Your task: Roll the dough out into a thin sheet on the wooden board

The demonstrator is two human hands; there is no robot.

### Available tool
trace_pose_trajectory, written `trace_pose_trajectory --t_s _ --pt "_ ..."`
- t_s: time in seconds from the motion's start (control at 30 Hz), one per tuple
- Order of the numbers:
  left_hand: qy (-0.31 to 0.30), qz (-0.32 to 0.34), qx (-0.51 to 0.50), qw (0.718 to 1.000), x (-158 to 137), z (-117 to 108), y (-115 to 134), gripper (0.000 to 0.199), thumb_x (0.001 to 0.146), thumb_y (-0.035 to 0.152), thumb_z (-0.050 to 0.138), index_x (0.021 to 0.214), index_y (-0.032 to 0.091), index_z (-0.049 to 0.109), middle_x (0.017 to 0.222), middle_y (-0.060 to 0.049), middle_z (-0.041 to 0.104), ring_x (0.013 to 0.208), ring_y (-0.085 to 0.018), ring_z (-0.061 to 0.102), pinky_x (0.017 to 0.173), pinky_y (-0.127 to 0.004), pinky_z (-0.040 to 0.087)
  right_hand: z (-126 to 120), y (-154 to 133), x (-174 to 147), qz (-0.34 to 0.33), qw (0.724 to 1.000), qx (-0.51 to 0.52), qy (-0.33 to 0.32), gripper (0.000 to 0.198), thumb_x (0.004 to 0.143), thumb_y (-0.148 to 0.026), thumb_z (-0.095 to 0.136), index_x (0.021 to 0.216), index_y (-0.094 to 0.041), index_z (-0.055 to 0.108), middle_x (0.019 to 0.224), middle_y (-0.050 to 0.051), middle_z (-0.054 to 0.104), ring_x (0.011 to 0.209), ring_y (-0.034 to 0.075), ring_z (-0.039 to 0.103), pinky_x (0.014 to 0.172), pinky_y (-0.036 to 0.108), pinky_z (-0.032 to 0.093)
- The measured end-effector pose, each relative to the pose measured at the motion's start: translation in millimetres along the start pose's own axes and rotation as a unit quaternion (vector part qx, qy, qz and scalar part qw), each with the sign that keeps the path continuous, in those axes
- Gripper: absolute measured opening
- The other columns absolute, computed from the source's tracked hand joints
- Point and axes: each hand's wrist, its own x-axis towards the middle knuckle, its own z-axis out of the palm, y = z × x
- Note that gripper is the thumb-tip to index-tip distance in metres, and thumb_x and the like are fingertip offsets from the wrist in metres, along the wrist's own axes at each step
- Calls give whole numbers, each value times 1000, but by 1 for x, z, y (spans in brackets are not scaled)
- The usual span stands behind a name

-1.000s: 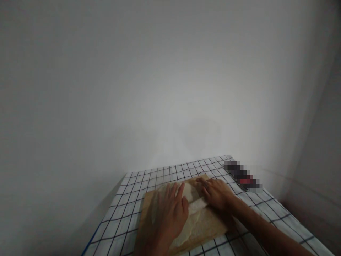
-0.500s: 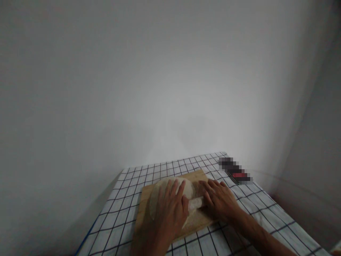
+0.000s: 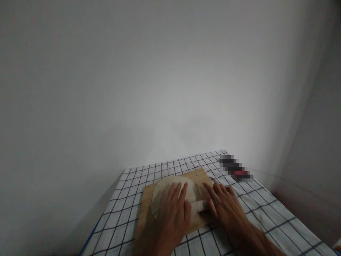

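Observation:
A floured, pale rolling pin (image 3: 199,206) lies across the near part of a round, flat sheet of dough (image 3: 166,182). My left hand (image 3: 174,213) rests over the pin's left part, fingers stretched out and spread above the dough, thumb apart. It hides that end of the pin and some of the dough. At the pin's right end, my right hand (image 3: 226,204) lies palm down with its fingers extended forward and its thumb near the pin. That end is covered too. Under the dough is a wooden board (image 3: 197,174), dusted with flour near the pin.
The board stands on a table with a white, dark-checked cloth (image 3: 119,209). A dark and red object (image 3: 236,169), blurred by pixels, lies at the far right edge of the table. A grey-white wall (image 3: 170,89) rises behind.
Both hands and the rolling pin have come slightly nearer to me and to the right. The right hand's fingers are more spread. The view has shifted a little.

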Motion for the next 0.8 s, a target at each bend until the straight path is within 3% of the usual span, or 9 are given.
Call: trace_pose_trajectory --t_s 0.17,0.33,0.47,0.6,0.8 --pt "7 -28 14 999 26 10 -12 52 98 34 32 149 25 42 158 -1 38 150 -29 22 122 -56 18 -3 8 44 7 999 -21 -39 41 100 -34 34 133 -22 55 115 13 60 106 29 53 92 43 37" --pt "-15 -61 13 998 53 13 -25 53 99 35 32 149 22 42 157 -7 39 149 -32 24 120 -58 22 8 19 93 -15 997 9 -71 42 102 -37 31 133 -23 55 122 13 59 114 29 52 97 45 38" --pt "-28 -75 42 996 61 16 -29 53 99 30 31 150 21 40 157 -8 38 148 -33 25 117 -61 24 23 25 121 -28 994 36 -99 49 103 -43 28 140 -22 50 143 14 51 137 30 37 107 49 33" --pt "-24 -83 45 995 57 16 -28 52 99 31 32 150 22 40 157 -8 39 148 -32 27 117 -61 25 30 28 126 -26 990 50 -127 55 103 -50 24 143 -22 49 154 12 42 147 32 23 114 56 25" --pt "5 -52 26 998 46 20 -22 52 100 33 33 151 24 38 160 -5 32 150 -32 21 119 -62 23 26 32 100 -35 988 42 -146 57 103 -54 22 146 -26 46 158 10 36 149 34 21 113 66 22"
